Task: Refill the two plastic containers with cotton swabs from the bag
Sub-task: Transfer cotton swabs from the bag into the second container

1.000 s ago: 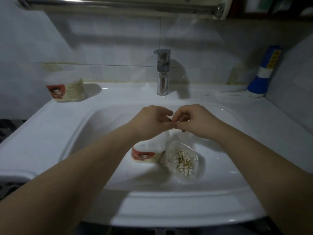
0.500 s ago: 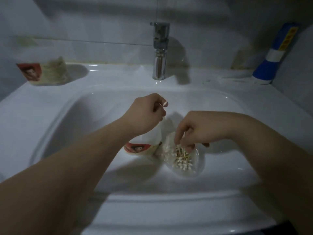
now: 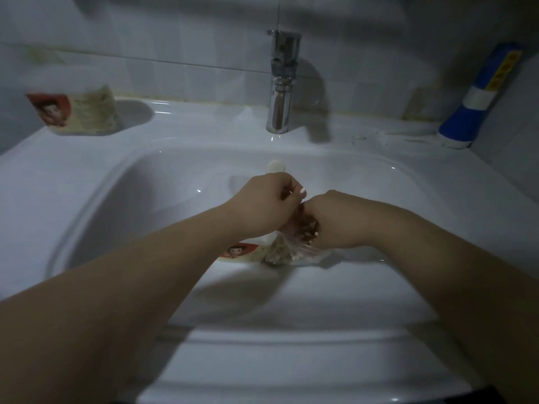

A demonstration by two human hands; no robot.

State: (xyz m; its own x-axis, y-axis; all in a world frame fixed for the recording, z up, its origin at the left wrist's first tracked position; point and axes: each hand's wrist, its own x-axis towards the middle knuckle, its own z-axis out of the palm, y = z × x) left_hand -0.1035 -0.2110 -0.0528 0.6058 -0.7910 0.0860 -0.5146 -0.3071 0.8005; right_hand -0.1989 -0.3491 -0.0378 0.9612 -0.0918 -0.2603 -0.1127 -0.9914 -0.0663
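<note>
Sink (image 3: 43,199): white ceramic w/ wide flat rim, carries all items below. Basin container (image 3: 242,252): clear plastic tub w/ red-and-cream label, lying on the basin floor near centre. It is partly hidden under the left wrist, and its right side is against the bag. Bag (image 3: 315,253): clear plastic, crumpled, on the basin floor just right of that tub, mouth drawn up toward the hands. Cotton swabs (image 3: 277,253): pale clump bunched in the bag's lower part; a few more tips show higher up by the right fingers. Left hand (image 3: 268,205): over basin centre, fingers curled, thumb and forefinger pinching the bag's top edge; the film itself is hard to make out there. Right hand (image 3: 335,223): knuckles up, touching the left hand, fingers tucked inside the bag mouth and curled round a bunch of swabs; blur hides the exact grip. Ledge container (image 3: 75,112): 2nd tub, same label, standing on the sink's back-left corner by the wall, well apart from both hands; contents not readable. Faucet (image 3: 281,83): chrome, mid back edge. Overflow cap (image 3: 275,166): small white disc on the basin's back wall, below the faucet, just beyond the left hand. Torch-like item (image 3: 478,97): blue w/ white band and yellow label, leaning in the back-right corner against the wall tiles (image 3: 175,39).
</note>
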